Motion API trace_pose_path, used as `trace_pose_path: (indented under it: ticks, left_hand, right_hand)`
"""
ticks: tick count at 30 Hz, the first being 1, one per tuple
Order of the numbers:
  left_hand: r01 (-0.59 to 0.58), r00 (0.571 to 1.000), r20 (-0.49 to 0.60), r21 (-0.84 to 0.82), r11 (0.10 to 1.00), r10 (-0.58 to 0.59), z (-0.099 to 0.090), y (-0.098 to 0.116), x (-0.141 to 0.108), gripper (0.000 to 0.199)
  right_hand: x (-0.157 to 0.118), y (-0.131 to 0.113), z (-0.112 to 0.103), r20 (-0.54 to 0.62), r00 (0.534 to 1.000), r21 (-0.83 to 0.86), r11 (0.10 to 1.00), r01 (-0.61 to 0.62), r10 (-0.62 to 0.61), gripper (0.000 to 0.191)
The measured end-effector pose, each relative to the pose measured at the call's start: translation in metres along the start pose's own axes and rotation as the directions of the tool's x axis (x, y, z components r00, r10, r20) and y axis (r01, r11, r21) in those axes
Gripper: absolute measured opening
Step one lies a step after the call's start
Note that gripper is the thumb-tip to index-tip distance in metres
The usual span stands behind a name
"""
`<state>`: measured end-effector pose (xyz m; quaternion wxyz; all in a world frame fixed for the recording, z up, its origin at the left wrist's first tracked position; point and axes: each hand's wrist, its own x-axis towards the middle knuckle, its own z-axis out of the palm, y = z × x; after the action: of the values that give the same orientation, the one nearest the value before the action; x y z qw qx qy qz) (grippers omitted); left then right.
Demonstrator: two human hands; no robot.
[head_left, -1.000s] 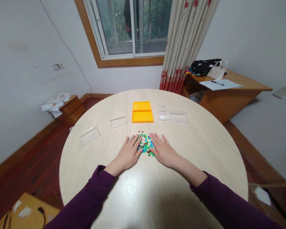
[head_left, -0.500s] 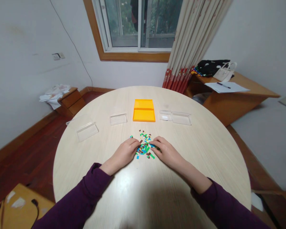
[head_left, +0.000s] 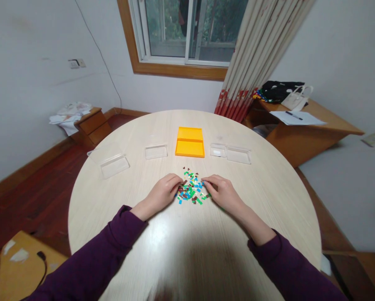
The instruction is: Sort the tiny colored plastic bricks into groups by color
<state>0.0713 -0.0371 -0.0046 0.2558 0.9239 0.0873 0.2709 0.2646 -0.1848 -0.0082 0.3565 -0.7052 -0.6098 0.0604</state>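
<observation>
Small green, blue, brown and yellowish pieces (head_left: 191, 189) lie in a loose pile on the round table (head_left: 187, 242). At the pile's left edge is my left hand (head_left: 163, 192), its fingers bent together with the tips down among the pieces; anything between them is hidden. My right hand (head_left: 225, 194) rests at the right edge, thumb and fingers apart, with a few pieces near the tips. Beyond the pile lies an open orange case (head_left: 190, 147), with no pieces visible inside.
Clear plastic boxes stand around the far side: an open one (head_left: 115, 166) at left, a small one (head_left: 156, 151) left of the orange case, and an open one (head_left: 238, 154) at right. A side desk (head_left: 328, 125) holds paper and bags.
My right hand has moved slightly right, away from the pile's middle, uncovering blue and green pieces. The left hand stays at the left edge. The camera view has shifted a little.
</observation>
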Motion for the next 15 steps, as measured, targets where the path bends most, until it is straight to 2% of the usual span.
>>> trace_pose_path:
  ticks: [5, 10, 12, 15]
  left_hand:
    - [0.056, 0.998, -0.004, 0.021, 0.998, -0.056, -0.0023, -0.0019, 0.0015, 0.016]
    - [0.066, 0.996, 0.052, 0.073, 0.995, -0.070, -0.0036, -0.0024, 0.0024, 0.016]
    - [0.087, 0.995, 0.046, 0.065, 0.994, -0.090, -0.0028, -0.0024, 0.0025, 0.016]
    - [0.134, 0.991, -0.015, 0.038, 0.990, -0.134, -0.0019, -0.0049, 0.0027, 0.018]
  right_hand:
    - [0.0025, 0.0014, 0.0002, -0.002, 1.000, 0.068, 0.998, -0.005, 0.005, 0.018]
    - [0.0034, 0.0042, 0.0003, 0.040, 0.998, 0.127, 0.991, 0.036, -0.041, 0.013]
    - [0.0034, 0.0048, -0.0005, 0.039, 0.998, 0.121, 0.992, 0.041, -0.045, 0.015]
    - [0.0035, 0.0085, -0.0040, -0.031, 0.999, 0.082, 0.997, 0.017, -0.015, 0.025]
